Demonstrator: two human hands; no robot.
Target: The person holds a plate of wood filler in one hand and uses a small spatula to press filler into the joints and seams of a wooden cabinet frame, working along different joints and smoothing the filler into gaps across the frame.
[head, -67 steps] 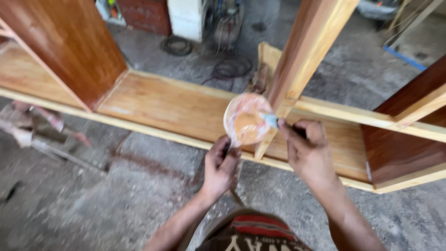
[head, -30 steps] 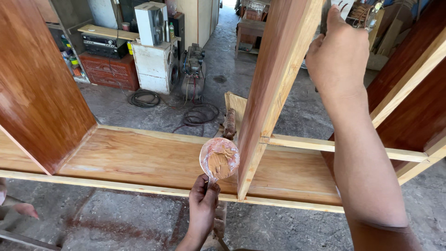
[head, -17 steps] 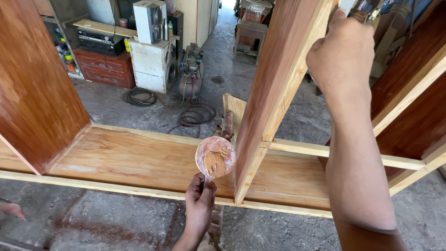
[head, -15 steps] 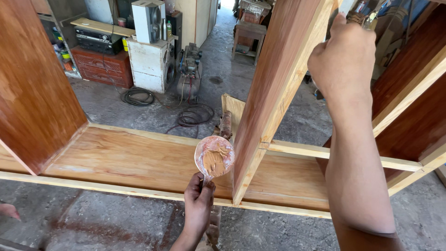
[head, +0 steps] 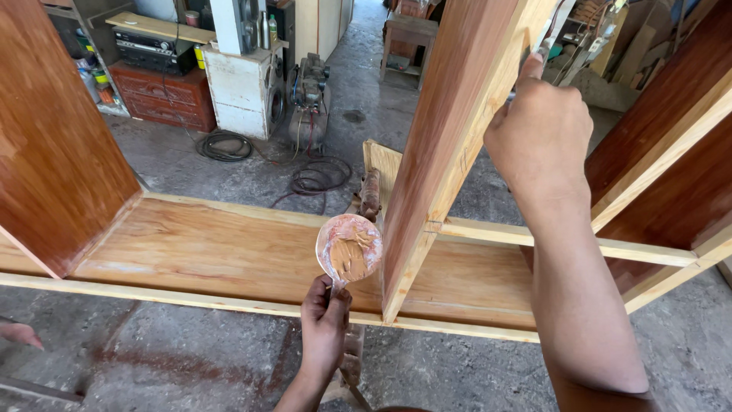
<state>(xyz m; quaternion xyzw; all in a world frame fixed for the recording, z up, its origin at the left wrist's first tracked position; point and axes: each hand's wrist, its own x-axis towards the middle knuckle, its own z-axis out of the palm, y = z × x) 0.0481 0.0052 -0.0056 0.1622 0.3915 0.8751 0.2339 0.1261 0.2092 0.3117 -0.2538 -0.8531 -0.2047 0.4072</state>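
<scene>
Two hands: both closed on tools.
Left hand (head: 324, 320): grips round lid (head: 349, 248) smeared with brown putty, beside upright board (head: 457, 145).
Right hand (head: 541, 137): pinches scraper (head: 550, 30) against the board's pale edge.

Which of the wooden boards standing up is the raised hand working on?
The middle upright board, the pale-edged one. The right hand presses a small tool against its edge, while the dark boards at far left and far right go untouched.

Far left: red wooden cabinet (head: 164, 98) beside a white box-shaped machine (head: 244, 91). A grey compressor (head: 309, 103) stands right of it. Black hoses (head: 229, 145) lie coiled on the concrete floor (head: 191, 366). Small wooden stool (head: 412, 34) far centre.
</scene>
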